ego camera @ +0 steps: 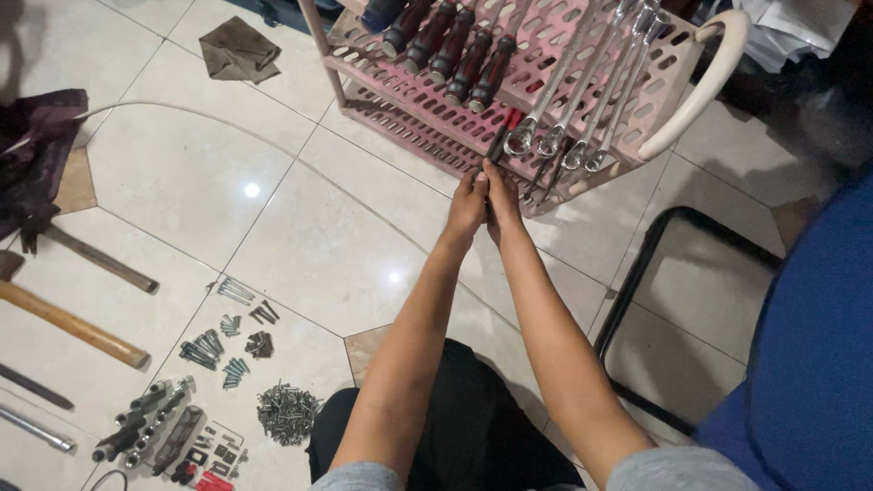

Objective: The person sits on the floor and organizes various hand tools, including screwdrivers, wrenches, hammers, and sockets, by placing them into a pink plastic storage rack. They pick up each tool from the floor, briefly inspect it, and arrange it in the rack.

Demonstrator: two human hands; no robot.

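Note:
Both my arms reach forward to a pink slotted plastic rack (677,100). My left hand (466,207) and my right hand (502,198) are pressed together at the rack's lower shelf, fingers closed around a tool with a red and black handle (506,132) that sticks down through the slats. Several dark red screwdriver handles (450,45) lie in a row on the upper shelf. To their right, several silver spanners (582,91) lie side by side with their ring ends near my hands.
White tiled floor (182,182). At the left lie a wooden-handled hammer (68,320), metal rods (36,427), sockets (145,418) and sorted piles of bolts and screws (286,414). A dark cloth (238,50) lies at the back. A black metal frame (637,282) and blue fabric (809,364) are at the right.

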